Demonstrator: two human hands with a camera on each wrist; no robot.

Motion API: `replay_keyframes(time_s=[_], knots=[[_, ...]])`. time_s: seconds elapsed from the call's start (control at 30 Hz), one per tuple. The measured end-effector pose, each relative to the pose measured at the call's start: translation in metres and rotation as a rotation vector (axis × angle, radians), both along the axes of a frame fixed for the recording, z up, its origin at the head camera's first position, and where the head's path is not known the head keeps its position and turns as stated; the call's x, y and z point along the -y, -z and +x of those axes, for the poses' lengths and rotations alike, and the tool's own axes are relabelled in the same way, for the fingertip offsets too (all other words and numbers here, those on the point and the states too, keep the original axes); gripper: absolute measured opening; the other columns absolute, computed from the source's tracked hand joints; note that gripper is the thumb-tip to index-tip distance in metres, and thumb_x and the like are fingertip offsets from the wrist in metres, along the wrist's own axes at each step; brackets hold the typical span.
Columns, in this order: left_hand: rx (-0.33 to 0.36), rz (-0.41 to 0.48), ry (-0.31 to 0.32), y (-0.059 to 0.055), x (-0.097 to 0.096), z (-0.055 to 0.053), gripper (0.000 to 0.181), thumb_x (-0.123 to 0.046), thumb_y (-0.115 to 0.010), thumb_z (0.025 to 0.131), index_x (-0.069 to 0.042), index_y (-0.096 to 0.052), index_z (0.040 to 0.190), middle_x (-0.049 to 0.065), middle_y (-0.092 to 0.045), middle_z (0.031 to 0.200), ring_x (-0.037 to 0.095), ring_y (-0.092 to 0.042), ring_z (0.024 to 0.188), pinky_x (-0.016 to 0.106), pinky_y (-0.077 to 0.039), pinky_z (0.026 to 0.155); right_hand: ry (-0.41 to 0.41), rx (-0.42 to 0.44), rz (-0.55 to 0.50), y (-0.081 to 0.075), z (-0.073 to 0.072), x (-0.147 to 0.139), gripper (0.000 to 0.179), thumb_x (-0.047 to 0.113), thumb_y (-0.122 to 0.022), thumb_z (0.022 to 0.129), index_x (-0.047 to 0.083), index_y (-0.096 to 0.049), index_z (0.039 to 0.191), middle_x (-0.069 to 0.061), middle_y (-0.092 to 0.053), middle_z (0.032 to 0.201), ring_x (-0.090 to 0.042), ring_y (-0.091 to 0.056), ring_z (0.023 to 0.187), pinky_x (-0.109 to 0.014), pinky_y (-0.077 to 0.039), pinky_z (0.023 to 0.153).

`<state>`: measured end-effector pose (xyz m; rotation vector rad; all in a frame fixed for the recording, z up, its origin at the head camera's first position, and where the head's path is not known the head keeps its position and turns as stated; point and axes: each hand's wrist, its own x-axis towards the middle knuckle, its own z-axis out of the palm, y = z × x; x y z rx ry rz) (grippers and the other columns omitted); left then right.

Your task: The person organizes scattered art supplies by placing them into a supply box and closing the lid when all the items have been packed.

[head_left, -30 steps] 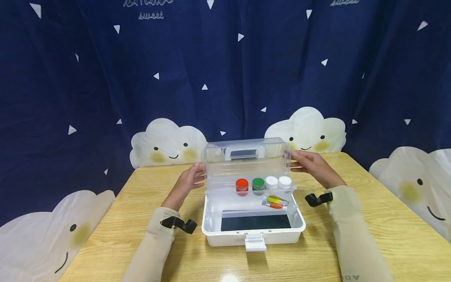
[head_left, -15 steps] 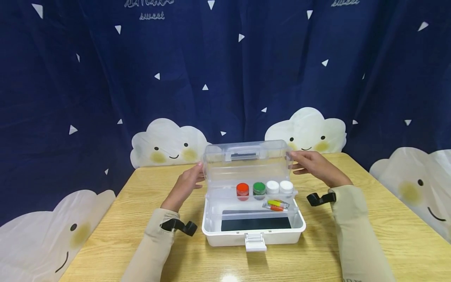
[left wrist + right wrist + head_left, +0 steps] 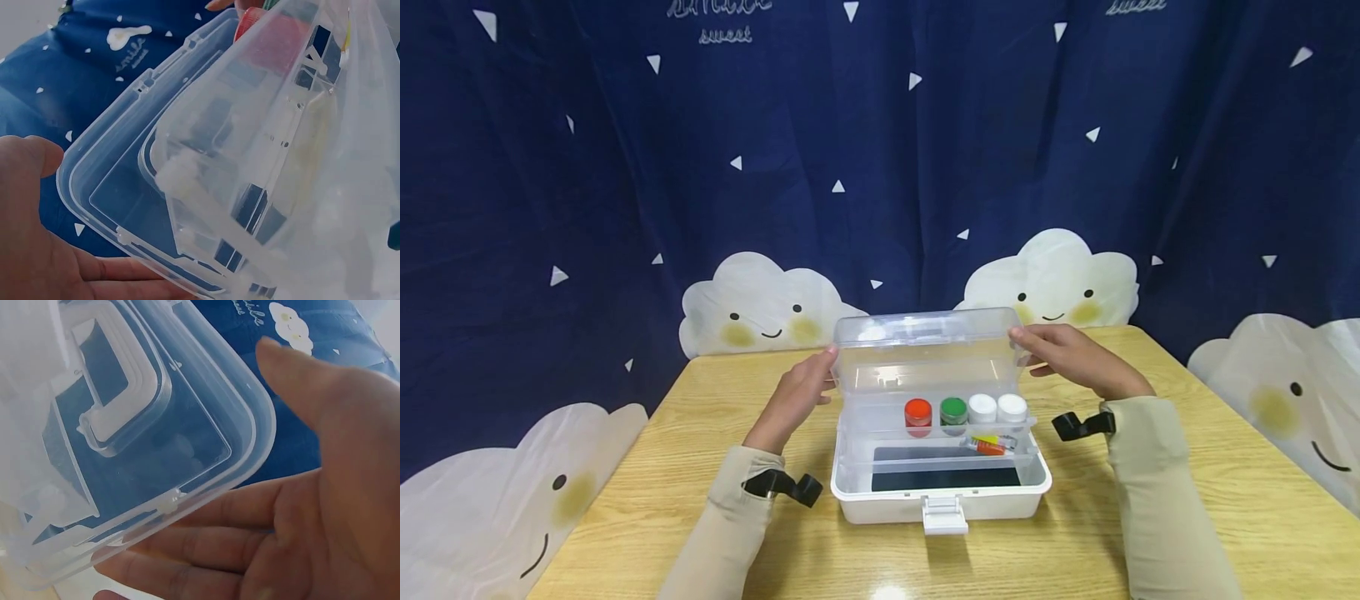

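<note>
A white storage box (image 3: 895,509) stands on the table, its clear lid (image 3: 928,367) raised and tilted. My left hand (image 3: 793,400) touches the lid's left side; in the left wrist view the thumb is at the rim and straight fingers lie along the outside. At the right side is my right hand (image 3: 1078,360); the right wrist view has its long fingers flat against the lid (image 3: 187,450), thumb apart from it. A clear inner tray (image 3: 877,415) carries a red paint jar (image 3: 917,414), a green paint jar (image 3: 953,412), two white jars (image 3: 982,409) and small paint tubes (image 3: 990,447).
A white latch (image 3: 944,517) hangs down at the box front. A dark rectangle (image 3: 940,479) shows inside the box. The wooden table (image 3: 662,467) extends to both sides. Behind it hangs a dark blue curtain (image 3: 880,150) with clouds. Each wrist wears a black mount (image 3: 784,485).
The lid has tipped forward and down, its handle turning out of clear sight. The tray with the jars and tubes has sunk slightly towards the box. Both hands stay at the lid's sides.
</note>
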<state>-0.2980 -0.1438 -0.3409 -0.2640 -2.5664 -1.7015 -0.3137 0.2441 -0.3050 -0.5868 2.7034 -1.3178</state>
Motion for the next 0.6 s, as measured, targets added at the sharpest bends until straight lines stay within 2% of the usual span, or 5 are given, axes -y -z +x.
replay_keyframes(time_s=[0.13,0.3,0.47,0.6], knots=[[0.011,-0.02,-0.018,-0.0017,-0.0013,0.0029,0.08,-0.071,-0.035,0.091,-0.008,-0.05,0.138,0.014,-0.055,0.135,0.032,-0.058,0.116,0.044,-0.05,0.09,0.006,0.004,0.002,-0.0004,0.0003,0.0026,0.065,0.053,-0.037,0.1,-0.001,-0.052,0.133,-0.022,-0.055,0.128,-0.035,-0.058,0.113,-0.046,-0.049,0.091],[0.013,-0.049,-0.03,-0.0039,-0.0032,0.006,0.078,-0.072,-0.036,0.09,-0.011,-0.051,0.135,0.012,-0.055,0.134,0.032,-0.058,0.116,0.044,-0.05,0.09,-0.001,0.039,-0.026,-0.0013,0.0021,0.0055,0.064,0.053,-0.041,0.099,0.002,-0.048,0.136,-0.019,-0.054,0.127,-0.036,-0.058,0.112,-0.042,-0.054,0.083],[-0.016,-0.06,0.0,-0.0052,-0.0049,0.0072,0.07,-0.066,-0.038,0.093,-0.019,-0.041,0.145,0.016,-0.051,0.139,0.037,-0.057,0.115,0.046,-0.05,0.089,-0.023,0.043,-0.065,-0.001,0.0039,0.0056,0.06,0.049,-0.044,0.099,0.008,-0.04,0.143,-0.02,-0.052,0.131,-0.036,-0.059,0.111,-0.041,-0.054,0.082],[-0.046,-0.092,0.001,-0.0062,-0.0062,0.0086,0.069,-0.064,-0.039,0.094,-0.024,-0.032,0.15,0.02,-0.049,0.14,0.04,-0.059,0.112,0.047,-0.051,0.087,-0.046,0.033,-0.073,-0.0016,0.0052,0.0054,0.057,0.046,-0.046,0.099,0.01,-0.041,0.142,-0.018,-0.052,0.131,-0.036,-0.058,0.113,-0.041,-0.053,0.085]])
